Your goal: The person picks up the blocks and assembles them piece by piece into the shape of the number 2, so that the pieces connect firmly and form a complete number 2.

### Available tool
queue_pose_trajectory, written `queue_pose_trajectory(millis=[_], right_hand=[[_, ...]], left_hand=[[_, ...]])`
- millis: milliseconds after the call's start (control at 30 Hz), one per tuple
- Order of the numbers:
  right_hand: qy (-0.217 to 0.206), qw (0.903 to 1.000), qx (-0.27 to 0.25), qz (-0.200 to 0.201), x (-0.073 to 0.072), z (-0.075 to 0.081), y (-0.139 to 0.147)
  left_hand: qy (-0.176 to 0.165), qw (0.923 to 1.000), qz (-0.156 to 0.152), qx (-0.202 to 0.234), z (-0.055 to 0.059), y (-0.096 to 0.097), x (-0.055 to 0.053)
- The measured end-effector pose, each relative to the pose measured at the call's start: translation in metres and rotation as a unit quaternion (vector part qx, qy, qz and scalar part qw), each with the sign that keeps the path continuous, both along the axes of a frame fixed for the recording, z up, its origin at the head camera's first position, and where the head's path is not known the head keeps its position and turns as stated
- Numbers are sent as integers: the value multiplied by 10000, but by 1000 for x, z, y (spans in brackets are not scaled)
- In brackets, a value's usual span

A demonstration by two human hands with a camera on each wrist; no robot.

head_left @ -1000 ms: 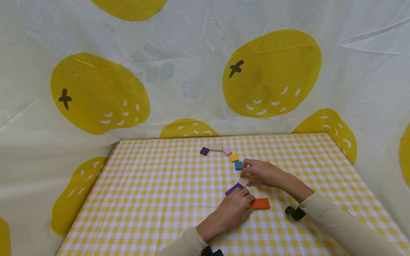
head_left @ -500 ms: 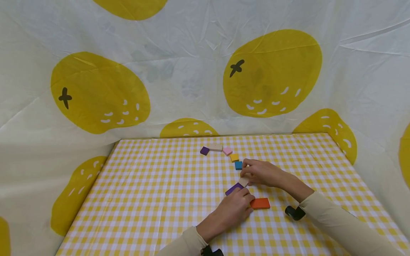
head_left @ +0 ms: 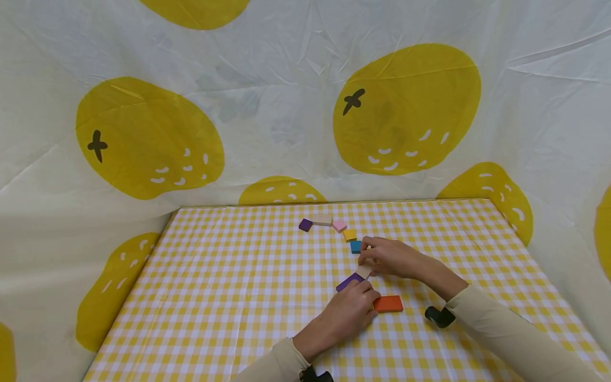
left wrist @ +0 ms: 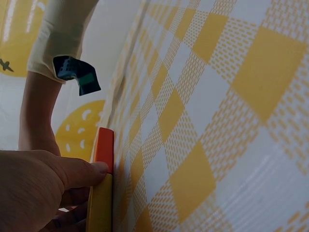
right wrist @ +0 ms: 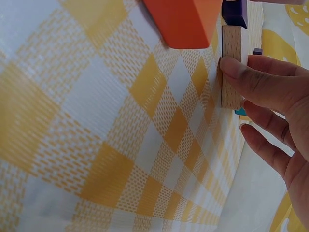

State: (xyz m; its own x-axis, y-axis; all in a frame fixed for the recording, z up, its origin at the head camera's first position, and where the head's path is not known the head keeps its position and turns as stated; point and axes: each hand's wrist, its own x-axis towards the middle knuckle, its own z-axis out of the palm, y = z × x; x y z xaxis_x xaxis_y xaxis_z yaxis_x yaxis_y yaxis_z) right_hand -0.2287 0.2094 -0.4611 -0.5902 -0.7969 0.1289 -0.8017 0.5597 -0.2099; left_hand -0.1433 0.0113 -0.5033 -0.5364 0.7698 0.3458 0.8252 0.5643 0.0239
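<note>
My left hand (head_left: pixel 345 313) pinches a yellow block (left wrist: pixel 100 203) between thumb and fingers; the hand hides this block in the head view. Its thumb tip lies at the seam where the yellow block meets an orange block (head_left: pixel 388 304). Just beyond the left fingers, a purple block (head_left: pixel 349 282) lies slanted on the cloth. My right hand (head_left: pixel 393 259) grips a plain wooden block (right wrist: pixel 231 67), thumb on the near side and fingers on the far side. This wooden block's end is against the purple block. A teal block (head_left: pixel 355 247) sits by the right fingertips.
Farther back, the curved row goes on with a small yellow block (head_left: pixel 350 235), a pink block (head_left: pixel 339 226), a long pale wooden block (head_left: pixel 322 220) and a dark purple block (head_left: pixel 305 225). A yellow checked cloth (head_left: pixel 215 292) covers the table. Fruit-patterned sheeting (head_left: pixel 281 106) hangs behind.
</note>
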Motion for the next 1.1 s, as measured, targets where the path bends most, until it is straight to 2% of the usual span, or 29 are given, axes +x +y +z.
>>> queue_pose_trajectory(millis=[567,833,1100], right_hand=[[-88,9999,120,-53,-3,-1,-1],[59,9998,50,170,-5,1,-1],[-100,9994,57,317,-8,1,-1]], left_hand=[[-257,9997,7,-16,1,-1,1],[-393,9992,44,-34,3,-1,1],[-402,9992,42,-74,2,-1,0]])
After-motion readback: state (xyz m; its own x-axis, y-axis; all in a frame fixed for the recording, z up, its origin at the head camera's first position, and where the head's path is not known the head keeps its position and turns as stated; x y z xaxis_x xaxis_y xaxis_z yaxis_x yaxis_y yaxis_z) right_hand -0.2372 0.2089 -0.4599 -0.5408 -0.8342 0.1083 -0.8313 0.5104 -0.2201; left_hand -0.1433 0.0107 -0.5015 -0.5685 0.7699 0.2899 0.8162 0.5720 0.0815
